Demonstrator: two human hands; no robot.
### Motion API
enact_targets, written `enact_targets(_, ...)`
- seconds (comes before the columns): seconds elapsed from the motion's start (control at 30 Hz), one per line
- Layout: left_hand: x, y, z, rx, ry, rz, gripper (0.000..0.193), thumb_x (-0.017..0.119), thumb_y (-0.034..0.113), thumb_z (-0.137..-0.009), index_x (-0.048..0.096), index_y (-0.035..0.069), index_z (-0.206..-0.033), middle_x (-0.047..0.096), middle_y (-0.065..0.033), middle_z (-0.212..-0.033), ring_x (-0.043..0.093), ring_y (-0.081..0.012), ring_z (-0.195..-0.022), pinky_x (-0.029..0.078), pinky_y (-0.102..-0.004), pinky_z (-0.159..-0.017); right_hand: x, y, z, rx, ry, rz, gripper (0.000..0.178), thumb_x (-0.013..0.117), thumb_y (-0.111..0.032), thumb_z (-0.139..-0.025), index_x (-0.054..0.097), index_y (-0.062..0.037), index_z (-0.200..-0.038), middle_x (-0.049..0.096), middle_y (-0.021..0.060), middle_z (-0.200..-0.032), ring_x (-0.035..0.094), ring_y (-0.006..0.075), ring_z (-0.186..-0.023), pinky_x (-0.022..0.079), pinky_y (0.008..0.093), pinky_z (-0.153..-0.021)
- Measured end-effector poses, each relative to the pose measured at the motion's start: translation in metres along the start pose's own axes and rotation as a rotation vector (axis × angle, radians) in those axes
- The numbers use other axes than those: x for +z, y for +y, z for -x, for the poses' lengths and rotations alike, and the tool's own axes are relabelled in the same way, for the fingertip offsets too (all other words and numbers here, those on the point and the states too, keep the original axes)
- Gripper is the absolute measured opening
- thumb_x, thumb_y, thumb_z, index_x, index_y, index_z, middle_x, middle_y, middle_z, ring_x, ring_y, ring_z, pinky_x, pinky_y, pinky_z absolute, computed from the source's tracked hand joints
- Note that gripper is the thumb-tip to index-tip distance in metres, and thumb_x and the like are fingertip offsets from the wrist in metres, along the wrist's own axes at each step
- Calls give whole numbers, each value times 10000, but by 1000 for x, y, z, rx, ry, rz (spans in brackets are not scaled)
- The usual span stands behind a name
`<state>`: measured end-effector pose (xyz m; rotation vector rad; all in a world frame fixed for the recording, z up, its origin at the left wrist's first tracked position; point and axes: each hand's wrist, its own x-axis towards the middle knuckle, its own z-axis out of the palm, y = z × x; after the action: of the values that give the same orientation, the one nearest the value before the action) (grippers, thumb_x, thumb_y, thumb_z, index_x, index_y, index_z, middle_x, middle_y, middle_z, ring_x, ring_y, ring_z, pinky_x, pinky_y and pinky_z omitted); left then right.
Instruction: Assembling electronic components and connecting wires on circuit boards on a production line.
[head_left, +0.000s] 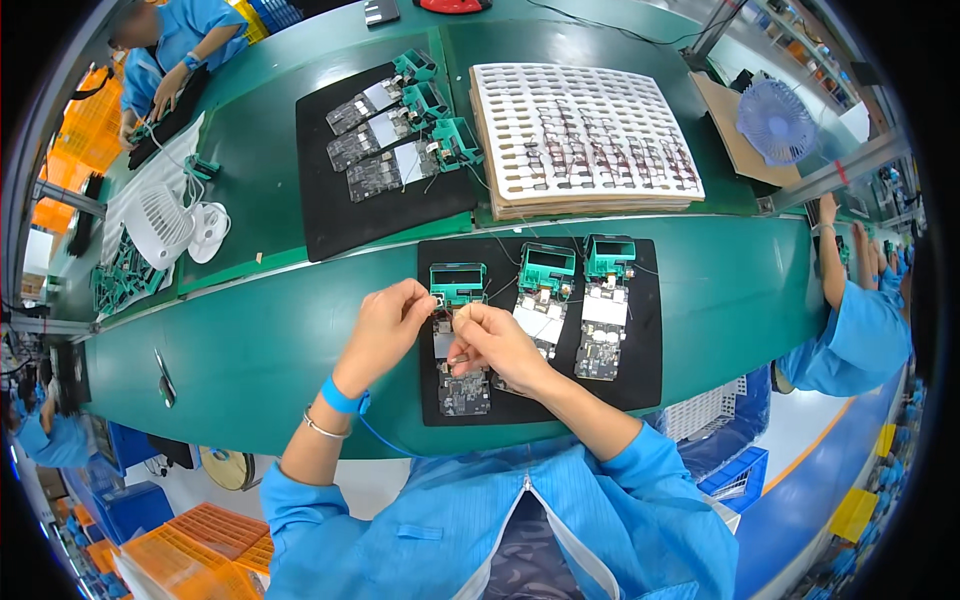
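Observation:
Over the leftmost circuit board, my left hand is closed in a pinch at a small pale part, beside the board's green plastic holder. Close to its right, my right hand is also closed, thumb and fingers pressed together; what they hold is too small to name. My hands partly hide this board. A middle board and a right board lie alongside, each with a green holder at its far end and thin wires. All three rest on a black mat.
Beyond lie another black mat with three similar boards and a stack of white trays holding small wired parts. A white fan, a pale blue fan and a slender tool are about. A blue cord trails from my left wristband.

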<state>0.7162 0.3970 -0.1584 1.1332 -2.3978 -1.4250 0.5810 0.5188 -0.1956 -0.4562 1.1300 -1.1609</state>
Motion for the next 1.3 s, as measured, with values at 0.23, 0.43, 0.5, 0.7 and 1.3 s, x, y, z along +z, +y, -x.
enact_targets(0.23,8,-3,12,598,315,-302,80,659,32,-758,597,38,-809,680,-57,-965,577,-256,-848,463,-375,-729,-8,1,2,-92,-24,64,179,520,-200,-961,520,-40,-879,576,18,-709,555,55,-574,523,213,-549)
enact_targets(0.43,21,-23,14,707,380,-581,107,679,44,-730,602,50,-803,685,-34,-973,584,-222,-869,464,-359,-728,-14,9,0,-68,-42,122,172,508,-193,-964,510,-47,-872,579,18,-714,551,55,-589,495,199,-559)
enact_targets(0.5,19,-21,13,709,363,-582,102,676,41,-738,603,46,-809,687,-39,-979,584,-229,-878,465,-363,-740,-16,11,1,-53,-53,165,162,499,-192,-968,505,-54,-884,579,14,-726,546,53,-599,482,194,-569)
enact_targets(0.7,17,-27,13,498,257,-118,86,649,18,-779,598,25,-847,690,-71,-1019,580,-271,-903,468,-371,-807,-2,5,8,-840,255,1086,95,586,-95,-848,524,-43,-897,616,81,-976,646,218,-755,520,299,-546)
enact_targets(1.3,29,-14,16,361,407,61,104,691,112,-798,625,32,-785,509,-86,-1024,492,-242,-946,416,-362,-869,-9,-4,17,-834,319,1426,125,600,-101,-777,549,-53,-881,598,108,-1171,646,223,-701,525,327,-572)
